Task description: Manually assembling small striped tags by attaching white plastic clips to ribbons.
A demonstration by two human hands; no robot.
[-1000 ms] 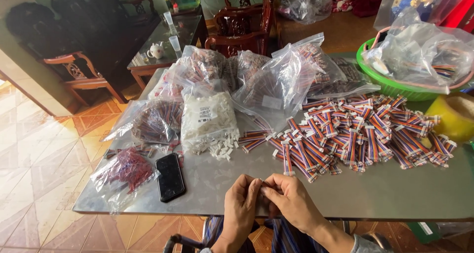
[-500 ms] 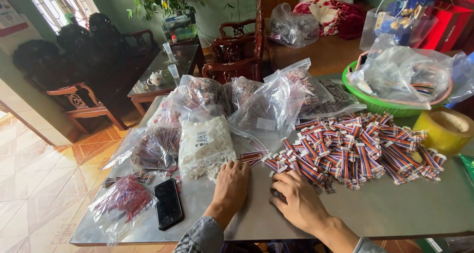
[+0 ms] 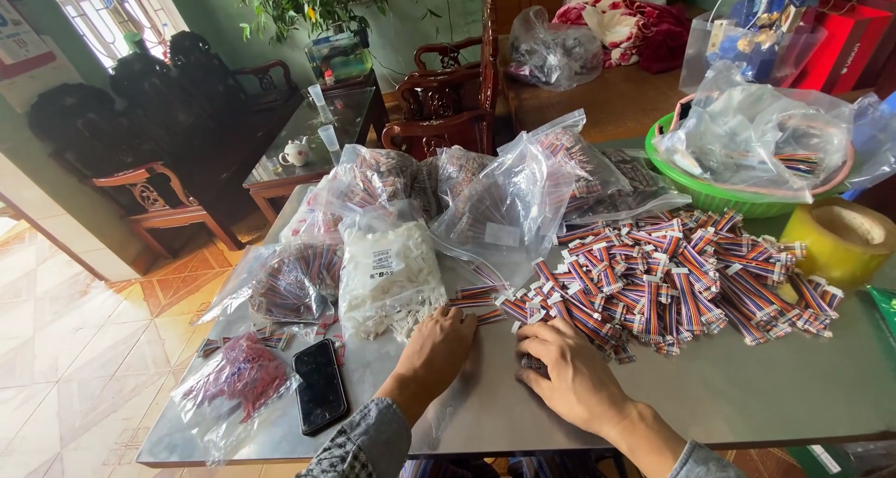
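Grey counter carries a heap of striped ribbon-cable bundles. I see my left hand lying palm down at the heap's near-left edge, fingers spread loosely and touching loose bundles beside a bag of white connectors. My right hand lies flat, fingers curled over one bundle; whether they grip it, I cannot tell.
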